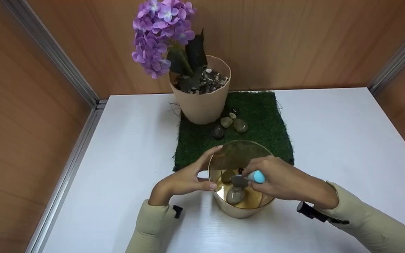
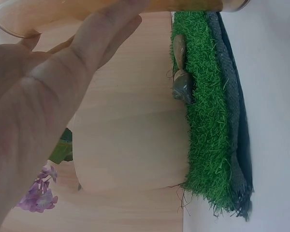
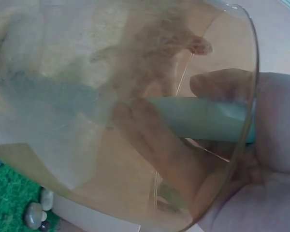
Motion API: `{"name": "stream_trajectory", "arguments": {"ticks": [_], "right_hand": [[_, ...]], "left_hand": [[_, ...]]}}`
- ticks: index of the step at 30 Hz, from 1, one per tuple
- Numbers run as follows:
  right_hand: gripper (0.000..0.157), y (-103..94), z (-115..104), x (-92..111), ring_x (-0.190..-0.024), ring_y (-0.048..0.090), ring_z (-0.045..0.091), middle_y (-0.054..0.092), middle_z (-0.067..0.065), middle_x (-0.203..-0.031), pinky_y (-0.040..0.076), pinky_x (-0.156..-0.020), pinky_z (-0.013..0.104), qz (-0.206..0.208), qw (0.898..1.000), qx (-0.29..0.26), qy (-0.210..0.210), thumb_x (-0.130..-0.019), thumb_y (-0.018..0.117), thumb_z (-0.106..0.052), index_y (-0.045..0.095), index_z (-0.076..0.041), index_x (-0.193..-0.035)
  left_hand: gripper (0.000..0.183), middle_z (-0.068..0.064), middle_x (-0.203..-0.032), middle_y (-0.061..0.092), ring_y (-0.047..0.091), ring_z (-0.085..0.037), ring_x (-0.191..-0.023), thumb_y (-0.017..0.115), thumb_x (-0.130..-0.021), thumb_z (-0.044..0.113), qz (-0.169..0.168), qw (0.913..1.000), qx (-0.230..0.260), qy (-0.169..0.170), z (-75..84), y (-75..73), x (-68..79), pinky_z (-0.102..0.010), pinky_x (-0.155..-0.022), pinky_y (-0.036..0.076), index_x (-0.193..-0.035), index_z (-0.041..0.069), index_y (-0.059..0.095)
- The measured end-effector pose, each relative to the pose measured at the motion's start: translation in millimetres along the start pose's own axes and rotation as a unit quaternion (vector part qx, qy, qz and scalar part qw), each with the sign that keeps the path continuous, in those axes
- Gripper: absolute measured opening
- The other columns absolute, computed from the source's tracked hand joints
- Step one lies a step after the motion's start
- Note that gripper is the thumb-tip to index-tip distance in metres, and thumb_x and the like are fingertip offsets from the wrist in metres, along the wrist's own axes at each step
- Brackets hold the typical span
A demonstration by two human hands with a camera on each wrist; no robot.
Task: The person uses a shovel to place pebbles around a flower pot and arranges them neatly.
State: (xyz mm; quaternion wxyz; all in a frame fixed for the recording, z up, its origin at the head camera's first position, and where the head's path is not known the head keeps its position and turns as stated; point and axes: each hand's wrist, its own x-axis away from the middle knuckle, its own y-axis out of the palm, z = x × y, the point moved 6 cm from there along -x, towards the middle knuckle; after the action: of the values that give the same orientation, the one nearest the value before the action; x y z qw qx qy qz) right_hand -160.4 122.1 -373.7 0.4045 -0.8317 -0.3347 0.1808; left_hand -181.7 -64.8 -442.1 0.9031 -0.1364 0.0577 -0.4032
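My left hand (image 1: 188, 175) holds the left side of a clear, amber-tinted glass bowl (image 1: 232, 211), thumb at the rim and fingers along the outer wall. In the bowl lie a large grey-green stone (image 1: 236, 195) and a darker one behind it. My right hand (image 1: 276, 175) reaches in over the right rim. It grips the light blue handle (image 3: 203, 118) of a small shovel, whose broad end looks blurred through the glass in the right wrist view. In the head view a dark grey piece (image 1: 239, 181) shows by the fingers; whether blade or stone I cannot tell.
Behind the bowl lies a green turf mat (image 1: 258, 126) on the white table (image 1: 332, 140). On it stand a beige pot (image 1: 202, 105) with a purple flower (image 1: 164, 35) and several loose stones (image 1: 240, 125). Wood panels (image 1: 294, 42) enclose the back and sides.
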Motion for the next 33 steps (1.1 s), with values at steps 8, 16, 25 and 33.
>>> {"name": "stream_trajectory", "arguments": {"ticks": [8,16,25,33], "right_hand": [[0.02,0.6,3.0,-2.1,-0.081,0.06,0.007,0.064,0.0,-0.1,0.05,-0.061,0.024,-0.026,0.999,-0.039,0.017,-0.085,0.059,-0.007,0.07,-0.004,-0.101],[0.018,1.6,3.9,-3.7,-0.069,0.061,0.004,0.066,0.002,-0.101,0.051,-0.057,0.025,-0.058,0.995,-0.077,0.021,-0.088,0.058,-0.009,0.071,-0.008,-0.1],[0.017,-2.5,6.7,-3.4,-0.058,0.059,0.005,0.068,-0.003,-0.092,0.046,-0.048,0.025,-0.049,0.995,-0.072,0.038,-0.086,0.06,-0.009,0.072,-0.015,-0.096],[0.013,-5.5,7.4,-2.7,-0.06,0.063,0.01,0.068,-0.004,-0.09,0.049,-0.051,0.026,-0.043,0.993,-0.103,0.047,-0.086,0.062,-0.011,0.072,-0.015,-0.094]], "left_hand": [[0.092,0.004,-0.149,0.025,0.035,-0.027,-0.131,0.066,-0.078,0.056,0.002,1.0,0.005,-0.004,-1.4,0.0,0.0,-0.051,-0.091,0.041,-0.146,0.043,0.006],[0.09,0.006,-0.149,0.024,0.034,-0.025,-0.131,0.067,-0.08,0.052,-0.001,0.9999,0.01,-0.005,-1.5,-0.3,0.5,-0.048,-0.091,0.041,-0.146,0.044,0.007],[0.092,0.007,-0.149,0.027,0.035,-0.024,-0.131,0.066,-0.078,0.057,0.002,0.9999,-0.011,-0.001,0.2,-0.8,1.4,-0.055,-0.094,0.036,-0.146,0.044,0.006],[0.092,0.006,-0.149,0.026,0.036,-0.024,-0.13,0.065,-0.078,0.057,0.003,0.9998,-0.016,0.007,-0.9,-0.8,0.3,-0.055,-0.093,0.037,-0.147,0.041,0.005]]}}
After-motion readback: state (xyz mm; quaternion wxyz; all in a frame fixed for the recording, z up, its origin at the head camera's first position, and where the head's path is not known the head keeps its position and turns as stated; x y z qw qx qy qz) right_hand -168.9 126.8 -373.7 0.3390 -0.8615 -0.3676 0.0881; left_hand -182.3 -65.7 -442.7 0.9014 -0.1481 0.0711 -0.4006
